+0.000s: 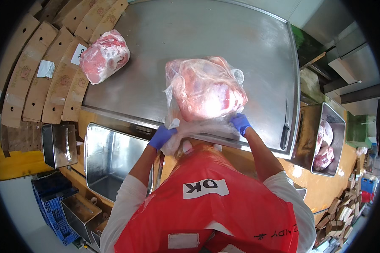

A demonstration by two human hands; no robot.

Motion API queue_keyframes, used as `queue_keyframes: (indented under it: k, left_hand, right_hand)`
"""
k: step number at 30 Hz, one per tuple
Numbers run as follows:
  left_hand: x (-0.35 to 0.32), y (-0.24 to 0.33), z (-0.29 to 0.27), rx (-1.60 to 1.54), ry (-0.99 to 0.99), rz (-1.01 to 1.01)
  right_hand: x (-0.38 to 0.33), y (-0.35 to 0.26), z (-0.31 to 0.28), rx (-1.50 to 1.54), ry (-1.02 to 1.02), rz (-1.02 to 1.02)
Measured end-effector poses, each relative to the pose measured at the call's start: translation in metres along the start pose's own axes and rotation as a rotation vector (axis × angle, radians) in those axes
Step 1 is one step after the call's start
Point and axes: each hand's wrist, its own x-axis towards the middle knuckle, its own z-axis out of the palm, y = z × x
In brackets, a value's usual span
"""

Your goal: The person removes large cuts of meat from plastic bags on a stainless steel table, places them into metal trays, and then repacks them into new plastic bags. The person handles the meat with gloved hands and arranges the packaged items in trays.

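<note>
On the steel table (156,33) in front of me lies a large cut of raw meat (207,90) inside a clear plastic bag (194,127). My left hand (162,137), in a blue glove, is closed on the bag's loose near edge at the left. At its right side, my right hand (240,123), gloved alike, grips the plastic close to the meat. Between my hands the loose film hangs over the table's near edge. An unwrapped piece of raw meat (105,57) rests at the table's far left, beside cardboard boxes.
Stacked cardboard boxes (33,76) line the left side. A dark-handled knife (285,128) lies along the table's right edge. Below the table's left front stands a deep metal bin (90,168). Another metal bin (340,139) at the right holds meat pieces (324,158).
</note>
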Motion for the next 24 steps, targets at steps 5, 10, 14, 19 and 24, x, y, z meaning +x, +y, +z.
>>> queue_keyframes:
  k: [5,10,14,19,24]
  left_hand:
    - [-0.060,0.032,0.012,-0.580,-0.132,0.028]
    - [-0.087,0.087,-0.001,-0.607,-0.077,0.299]
    - [-0.034,0.087,-0.054,-0.690,-0.229,0.649]
    - [-0.044,0.203,-0.048,-1.151,0.209,0.646]
    - [-0.051,0.129,-0.077,-1.239,-0.125,0.469]
  right_hand:
    - [-0.027,-0.041,0.008,0.470,-0.102,0.119]
    - [-0.098,-0.096,-0.030,0.670,-0.238,0.102]
    - [-0.109,-0.181,-0.076,0.859,-0.109,0.031]
    - [-0.024,-0.204,-0.117,0.927,0.149,-0.297]
    - [-0.051,-0.231,-0.110,0.820,0.274,-0.317]
